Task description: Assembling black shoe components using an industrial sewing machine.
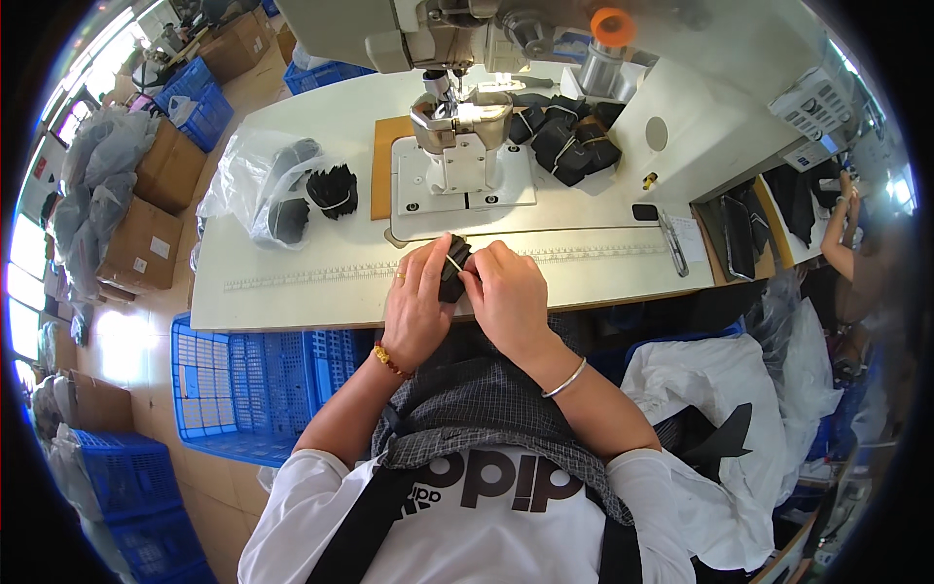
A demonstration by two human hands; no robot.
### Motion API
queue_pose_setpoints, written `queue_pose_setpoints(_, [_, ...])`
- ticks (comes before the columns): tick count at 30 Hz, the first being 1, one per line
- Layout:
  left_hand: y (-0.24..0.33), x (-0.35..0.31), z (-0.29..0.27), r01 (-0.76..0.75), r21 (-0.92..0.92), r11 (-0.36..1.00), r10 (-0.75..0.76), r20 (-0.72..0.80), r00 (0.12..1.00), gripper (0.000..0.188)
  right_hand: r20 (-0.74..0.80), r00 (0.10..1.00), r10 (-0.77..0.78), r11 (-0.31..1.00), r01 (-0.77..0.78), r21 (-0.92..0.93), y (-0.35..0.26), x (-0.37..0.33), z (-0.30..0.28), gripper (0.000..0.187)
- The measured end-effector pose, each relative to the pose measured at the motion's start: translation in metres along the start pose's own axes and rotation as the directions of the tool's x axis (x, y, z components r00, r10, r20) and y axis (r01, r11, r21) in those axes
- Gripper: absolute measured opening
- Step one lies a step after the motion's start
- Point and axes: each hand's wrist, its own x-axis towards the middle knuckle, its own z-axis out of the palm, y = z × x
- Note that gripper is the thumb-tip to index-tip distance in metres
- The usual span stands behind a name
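Note:
Just in front of the sewing machine (461, 161), at the table's near edge, I have a small bundle of black fabric pieces (451, 283) between my two hands. A thin pale band runs across its top. My left hand (416, 304) grips the bundle's left side, with its fingers laid along it. From the right, my right hand (510, 296) pinches at the band and the bundle's edge; its fingertips are partly hidden. Another banded black bundle (333, 192) stands left of the machine, beside a clear plastic bag (238, 190) holding dark pieces.
Several black bundles (574, 151) lie right of the machine post. A ruler strip (311, 275) runs along the white table (574, 297). Metal snips (673, 243) rest at right. A blue crate (243, 409) stands below left, white cloth (720, 389) at right. Another person's arm (839, 234) shows far right.

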Motion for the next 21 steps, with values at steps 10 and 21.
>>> queue_pose_setpoints(10, [-0.008, -0.01, 0.012, 0.032, 0.018, 0.999, -0.029, -0.128, 0.991, 0.077, 0.057, 0.998, -0.024, 0.999, 0.026, -0.025, -0.004, 0.014, 0.003, 0.014])
queue_pose_setpoints(21, [-0.005, -0.01, 0.015, -0.11, 0.165, 0.98, 0.133, -0.142, 0.981, 0.072, 0.157, 0.987, -0.02, 0.982, 0.049, -0.183, -0.009, 0.012, -0.003, 0.013])
